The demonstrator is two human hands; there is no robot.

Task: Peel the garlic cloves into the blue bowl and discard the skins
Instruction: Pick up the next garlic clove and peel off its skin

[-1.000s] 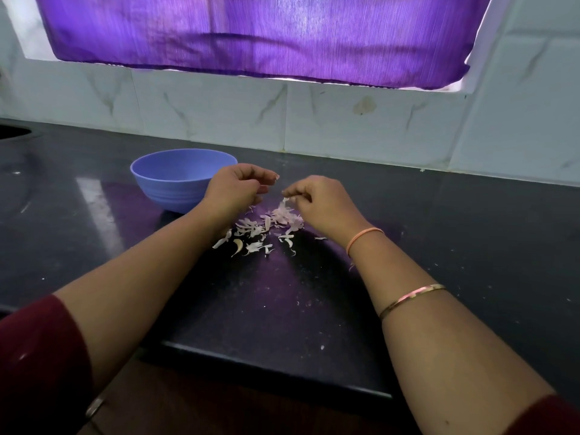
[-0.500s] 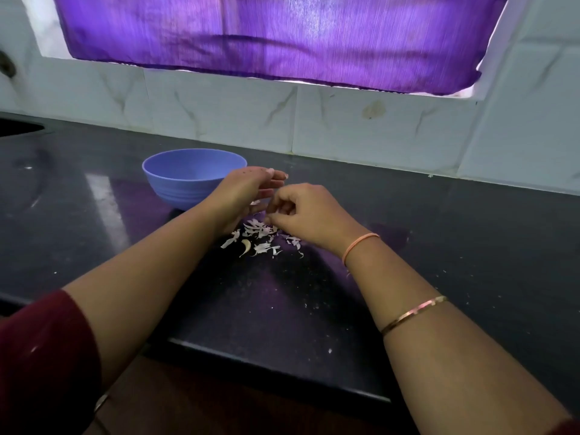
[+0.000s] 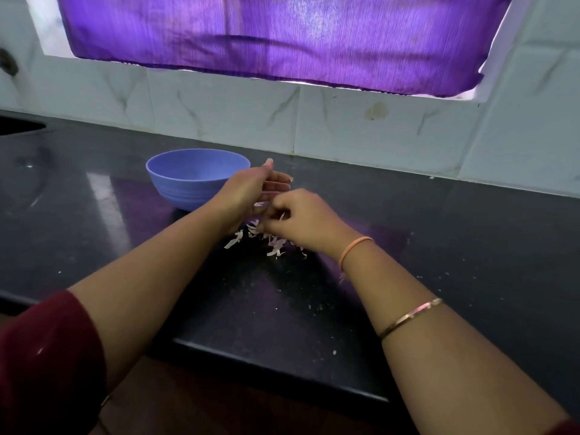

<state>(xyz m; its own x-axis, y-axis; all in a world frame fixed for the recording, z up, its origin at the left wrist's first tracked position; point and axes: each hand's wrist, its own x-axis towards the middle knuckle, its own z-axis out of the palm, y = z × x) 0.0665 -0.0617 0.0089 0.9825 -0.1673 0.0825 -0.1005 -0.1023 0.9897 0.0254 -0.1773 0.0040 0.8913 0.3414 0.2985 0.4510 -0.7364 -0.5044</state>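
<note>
- A person stands at a glossy black stone tabletop [image 3: 408, 246]. A round blue plastic bowl [image 3: 185, 189] sits on it toward the tiled wall, and both hands meet just right of the bowl.
- The left hand [image 3: 251, 193] is nearest the bowl, by its right side. I cannot tell whether it touches. Its grip is apart, with the fingers straight and the palm turned like a scoop.
- The right hand [image 3: 306, 219], just right of the left, has its grip clamped on a pinch of papery white garlic skins [image 3: 271, 244]. One sliver pokes out between the fingers.
- The rest of the skins lie in a loose heap in front of the bowl and to its right, under both hands.
- No garlic cloves show. The bowl's bottom is hidden, so I cannot tell whether peeled cloves lie inside.
- Risk: the skins look feather-light. As they pass from the pinch to the open palm, flakes could slip between the straight fingers and scatter.
- Risk: the scooping hand is close to the bowl's rim. Stray skins could fall in and mix with any cloves.
- Risk: a knock from the wrist could shove the light bowl.
- Risk: tiny crumbs dot the tabletop in front of the bowl, toward the near edge. A broad sweep could push them onto the floor.
</note>
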